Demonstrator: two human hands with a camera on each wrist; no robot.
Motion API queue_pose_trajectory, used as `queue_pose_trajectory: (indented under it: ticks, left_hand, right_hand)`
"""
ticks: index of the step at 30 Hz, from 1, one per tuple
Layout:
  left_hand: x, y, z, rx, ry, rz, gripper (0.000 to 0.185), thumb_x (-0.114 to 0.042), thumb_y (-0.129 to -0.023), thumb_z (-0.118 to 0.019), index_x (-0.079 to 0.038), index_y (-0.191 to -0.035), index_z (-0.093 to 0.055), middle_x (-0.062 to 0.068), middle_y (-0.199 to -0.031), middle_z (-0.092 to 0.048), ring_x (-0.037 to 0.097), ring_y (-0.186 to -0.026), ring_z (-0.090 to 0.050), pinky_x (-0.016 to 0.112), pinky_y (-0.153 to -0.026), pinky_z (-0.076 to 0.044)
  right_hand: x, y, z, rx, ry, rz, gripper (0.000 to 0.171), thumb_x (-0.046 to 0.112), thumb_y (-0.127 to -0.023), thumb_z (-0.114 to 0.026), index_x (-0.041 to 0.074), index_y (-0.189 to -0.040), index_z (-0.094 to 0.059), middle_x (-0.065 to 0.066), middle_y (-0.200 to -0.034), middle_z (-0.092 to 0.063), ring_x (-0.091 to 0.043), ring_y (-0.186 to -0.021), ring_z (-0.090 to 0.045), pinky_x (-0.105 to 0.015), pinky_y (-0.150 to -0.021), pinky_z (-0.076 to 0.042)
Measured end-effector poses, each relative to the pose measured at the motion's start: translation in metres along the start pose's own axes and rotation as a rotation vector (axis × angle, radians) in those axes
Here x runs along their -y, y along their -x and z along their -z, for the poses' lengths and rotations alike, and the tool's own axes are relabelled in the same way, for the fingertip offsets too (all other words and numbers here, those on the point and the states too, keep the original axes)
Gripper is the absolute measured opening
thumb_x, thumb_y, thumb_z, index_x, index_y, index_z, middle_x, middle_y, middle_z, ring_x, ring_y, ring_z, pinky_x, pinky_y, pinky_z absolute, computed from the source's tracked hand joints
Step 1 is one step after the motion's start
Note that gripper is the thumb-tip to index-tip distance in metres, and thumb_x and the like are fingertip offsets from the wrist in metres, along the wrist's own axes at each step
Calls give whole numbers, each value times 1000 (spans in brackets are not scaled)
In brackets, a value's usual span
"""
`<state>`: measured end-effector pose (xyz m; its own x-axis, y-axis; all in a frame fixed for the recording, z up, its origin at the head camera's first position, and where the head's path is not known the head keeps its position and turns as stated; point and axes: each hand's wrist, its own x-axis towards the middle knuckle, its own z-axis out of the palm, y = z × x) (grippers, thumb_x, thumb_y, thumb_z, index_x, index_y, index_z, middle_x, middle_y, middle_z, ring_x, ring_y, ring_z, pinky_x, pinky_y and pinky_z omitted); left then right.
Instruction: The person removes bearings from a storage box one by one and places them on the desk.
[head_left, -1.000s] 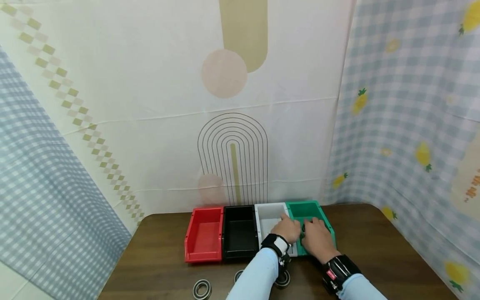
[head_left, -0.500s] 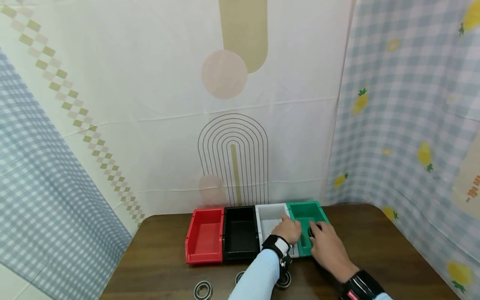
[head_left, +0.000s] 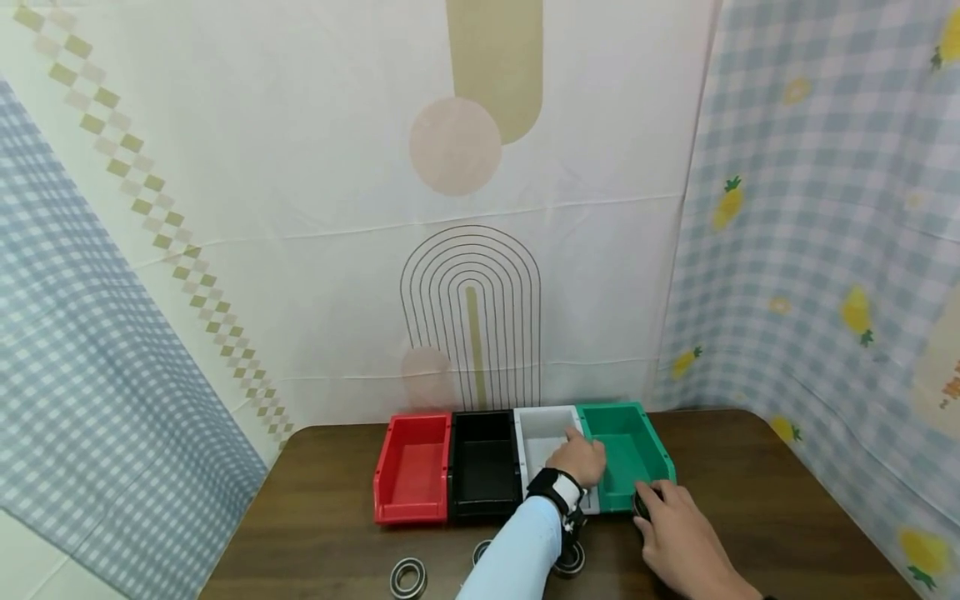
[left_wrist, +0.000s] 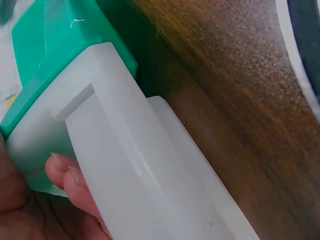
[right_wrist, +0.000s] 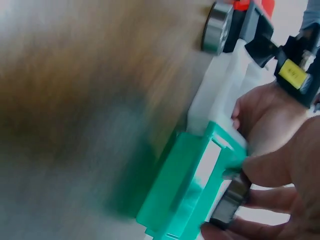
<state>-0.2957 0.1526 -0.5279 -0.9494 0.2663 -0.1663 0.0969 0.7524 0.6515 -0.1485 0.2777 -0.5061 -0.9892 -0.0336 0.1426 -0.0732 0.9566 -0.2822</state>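
In the head view my right hand [head_left: 682, 533] is at the front edge of the green bin [head_left: 626, 450]. Its thumb and fingers pinch a ring bearing [right_wrist: 231, 200], which is seen edge-on over the green bin's front in the right wrist view. My left hand [head_left: 581, 461] is at the white bin [head_left: 542, 433], beside the wall it shares with the green one. Curled left fingertips [left_wrist: 75, 185] show inside the white bin behind its front lip in the left wrist view; part of their hold is hidden.
A black bin [head_left: 483, 458] and a red bin [head_left: 414, 467] continue the row to the left. Nearer on the brown table [head_left: 322, 517] lie a loose bearing [head_left: 407, 577] and two more bearings, partly covered by the left sleeve [head_left: 517, 546]. Patterned cloth [head_left: 337, 250] hangs behind.
My right hand has come back from inside the green bin to its front edge, bringing the bearing with it. The left hand has stayed at the white bin.
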Motion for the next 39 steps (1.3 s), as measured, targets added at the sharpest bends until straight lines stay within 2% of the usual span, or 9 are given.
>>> queue_pose_trajectory:
  ticks: [6, 13, 17, 21, 27, 30, 35, 39]
  left_hand:
    - [2, -1, -3, -7, -7, -2, 69, -44, -114, -35, 2, -165, -28, 4, -59, -52, 24, -50, -47, 37, -54, -36]
    - [6, -4, -7, -23, 9, -2, 69, -44, -114, -37, 2, -164, -30, 5, -61, -52, 26, -52, -48, 38, -55, -38]
    - [5, -1, -6, -13, 11, 2, 70, -44, -114, -37, 2, -165, -29, 5, -63, -53, 25, -53, -49, 37, -57, -39]
    - [0, 7, 2, -9, 15, -14, 69, -44, -114, -36, 3, -165, -28, 5, -63, -52, 24, -53, -48, 37, -56, -38]
    - [-5, 18, 14, -13, 20, -28, 71, -45, -114, -36, 4, -165, -28, 2, -60, -50, 22, -53, -47, 35, -57, -38]
    - [-3, 13, 10, -22, 35, -24, 72, -45, -113, -38, 3, -165, -28, 2, -58, -49, 23, -51, -48, 36, -56, -38]
    - [2, 3, 1, -31, 46, -16, 71, -45, -113, -38, 1, -166, -28, 2, -57, -51, 23, -49, -48, 36, -54, -38]
    - [2, 1, 0, -26, 39, -10, 71, -44, -113, -38, 1, -166, -27, 3, -58, -53, 23, -50, -49, 36, -55, -38]
  right_hand:
    - [-7, 6, -5, 217, -69, -61, 45, 19, -96, -78, -1, -136, -68, -14, -119, -65, -35, -108, -62, -57, -92, -55]
    - [-14, 7, -21, 350, -99, -100, 45, 21, -92, -84, 0, -129, -69, -15, -114, -64, -34, -100, -61, -55, -85, -54]
    - [-13, 8, -26, 351, -96, -92, 45, 24, -90, -86, 2, -127, -71, -13, -111, -64, -30, -98, -62, -53, -85, -54]
    - [-11, 6, -26, 324, -79, -68, 43, 24, -90, -85, 3, -124, -71, -11, -109, -62, -29, -99, -61, -51, -85, -53]
    - [-8, 2, -22, 335, -59, -38, 42, 20, -90, -85, 0, -124, -71, -18, -119, -65, -42, -114, -63, -59, -93, -54]
    - [-8, 2, -22, 336, -45, -32, 43, 22, -90, -85, 0, -124, -71, -20, -123, -66, -45, -118, -63, -62, -96, -53]
    - [-8, 2, -23, 318, -29, -26, 42, 25, -90, -86, 2, -122, -72, -15, -117, -65, -39, -113, -64, -59, -93, -54]
    - [-8, 2, -24, 307, -23, -17, 41, 25, -89, -86, 2, -121, -72, -13, -114, -65, -36, -110, -64, -57, -92, -54]
